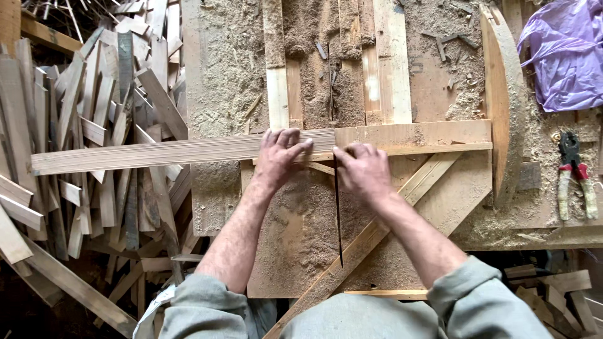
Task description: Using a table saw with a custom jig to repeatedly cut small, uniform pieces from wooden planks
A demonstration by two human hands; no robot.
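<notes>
Long wooden slat lies crosswise on the sawdust-covered bench, its free end overhanging toward 9 o'clock above a heap of offcuts. Left hand presses flat on it, fingers spread, gripping nothing. Right hand is curled at the slat's edge; a thin dark blade runs from it toward 6 o'clock. Judged: slat positioned and held; no cut visible in it yet. Pliers lie at 3 o'clock.
</notes>
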